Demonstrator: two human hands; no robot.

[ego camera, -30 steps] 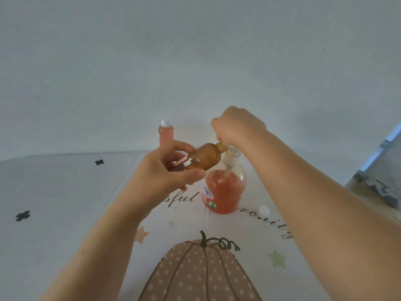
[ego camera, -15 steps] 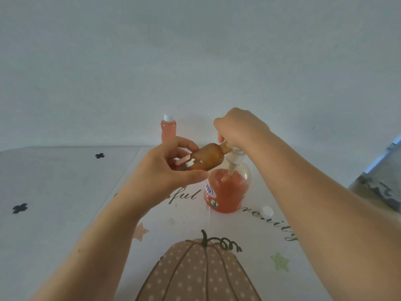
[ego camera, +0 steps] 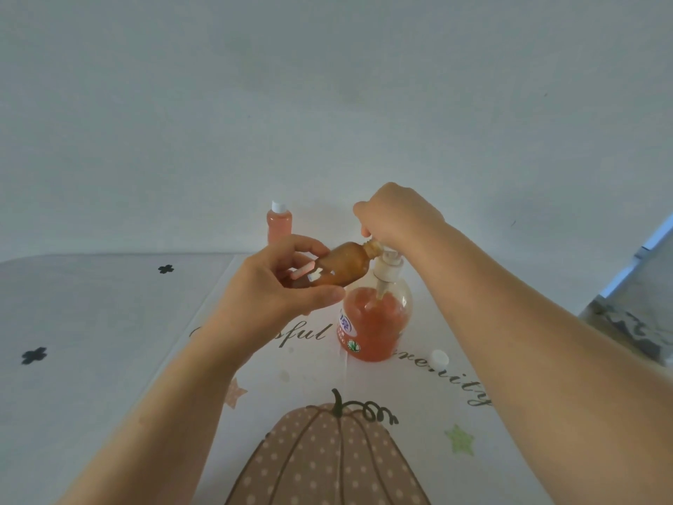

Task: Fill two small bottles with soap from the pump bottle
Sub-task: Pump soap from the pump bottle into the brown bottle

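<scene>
Left hand [ego camera: 269, 287] grips tilted amber bottle [ego camera: 346, 267]; right hand [ego camera: 397, 213] clasps pump bottle [ego camera: 400, 291] half-full of orange soap [ego camera: 375, 331].

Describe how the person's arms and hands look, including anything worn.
The left hand and right hand are bare, as are the left forearm and right forearm down to the frame's lower edge. No sleeve, glove, watch, bracelet or ring shows. The fingers bear no visible marks.

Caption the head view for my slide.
Left hand holds the amber bottle tilted, mouth at the pump bottle; right hand grips the pump head.
</scene>
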